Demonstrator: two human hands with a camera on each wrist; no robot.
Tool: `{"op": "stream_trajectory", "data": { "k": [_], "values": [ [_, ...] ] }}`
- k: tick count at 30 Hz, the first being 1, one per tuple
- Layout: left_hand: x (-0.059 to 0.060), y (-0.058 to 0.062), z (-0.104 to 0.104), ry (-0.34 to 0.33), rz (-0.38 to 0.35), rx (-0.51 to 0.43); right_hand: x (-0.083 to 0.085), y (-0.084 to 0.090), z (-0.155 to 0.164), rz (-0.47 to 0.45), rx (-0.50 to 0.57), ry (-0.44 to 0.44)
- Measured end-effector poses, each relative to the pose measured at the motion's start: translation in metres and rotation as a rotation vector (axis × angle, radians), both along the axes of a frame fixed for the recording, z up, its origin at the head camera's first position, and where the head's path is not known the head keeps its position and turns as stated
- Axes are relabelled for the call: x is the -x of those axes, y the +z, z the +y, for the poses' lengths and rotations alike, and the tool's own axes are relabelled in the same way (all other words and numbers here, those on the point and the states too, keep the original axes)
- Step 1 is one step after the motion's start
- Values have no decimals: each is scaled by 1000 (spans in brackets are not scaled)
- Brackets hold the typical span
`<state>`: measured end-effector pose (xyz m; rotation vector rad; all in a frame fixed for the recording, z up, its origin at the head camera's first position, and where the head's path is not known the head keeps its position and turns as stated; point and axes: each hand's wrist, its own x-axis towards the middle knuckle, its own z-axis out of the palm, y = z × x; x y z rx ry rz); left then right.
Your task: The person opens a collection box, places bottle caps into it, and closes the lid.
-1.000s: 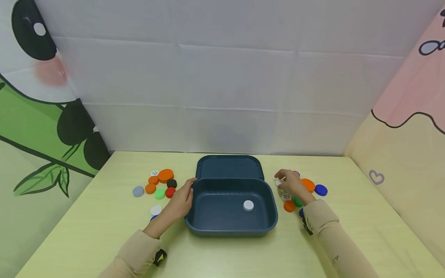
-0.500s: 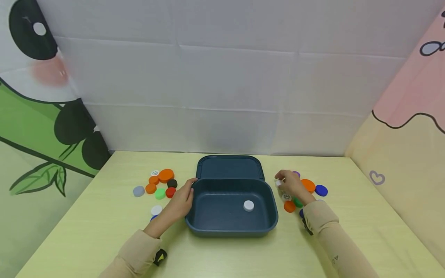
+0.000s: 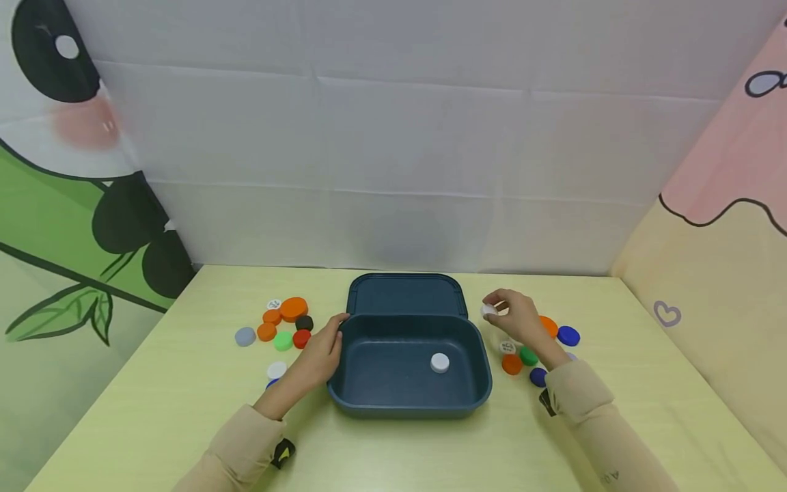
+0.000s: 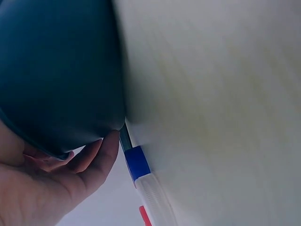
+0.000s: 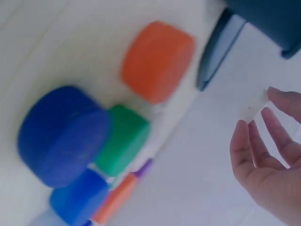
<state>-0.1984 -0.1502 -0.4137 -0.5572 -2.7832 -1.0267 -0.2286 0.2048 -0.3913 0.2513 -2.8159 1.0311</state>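
A dark blue rectangular lunch box (image 3: 381, 386) stands on the table, with one white bottle cap (image 3: 439, 363) lying inside toward the right. My left hand (image 3: 320, 354) grips the box's left wall at its far corner; the left wrist view shows thumb and fingers on either side of the rim. To the right of the box, my right hand (image 3: 519, 320) pinches another white bottle cap (image 5: 254, 105) between thumb and fingers, raised off the table. Below that hand lie an orange cap (image 3: 512, 364), a green cap (image 3: 529, 356) and a blue cap (image 3: 537, 377).
Behind the box lies its dark blue lid (image 3: 406, 295). Left of the box are several loose caps, among them a large orange cap (image 3: 294, 309), a black cap (image 3: 304, 324) and a grey-blue cap (image 3: 244, 336). A pale cloth wall (image 3: 393, 137) closes off the table's back.
My right hand has lifted the white bottle cap off the table, moving slightly up and away from the other caps. The left hand and the box have stayed put.
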Motion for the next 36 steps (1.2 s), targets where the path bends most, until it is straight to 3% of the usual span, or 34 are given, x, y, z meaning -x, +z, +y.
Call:
{"op": "stream_trajectory", "data": {
  "k": [7,16,20,26,31,36],
  "values": [
    [1,-1,0,1,0,7,-19,15,-18,2,46,61],
    [1,-1,-1,0,-8,4,-43,15,-46,51,21,242],
    [1,-1,-1,-1,-14,8,-50,8,-54,53,-50,363],
    [0,2,0,-2,-17,7,-55,1,-64,-26,-159,497],
    [1,2,0,0,-30,4,-56,-3,-70,-93,-286,512],
    [2,2,0,2,-41,6,-58,-5,-73,-96,-397,497]
  ]
}}
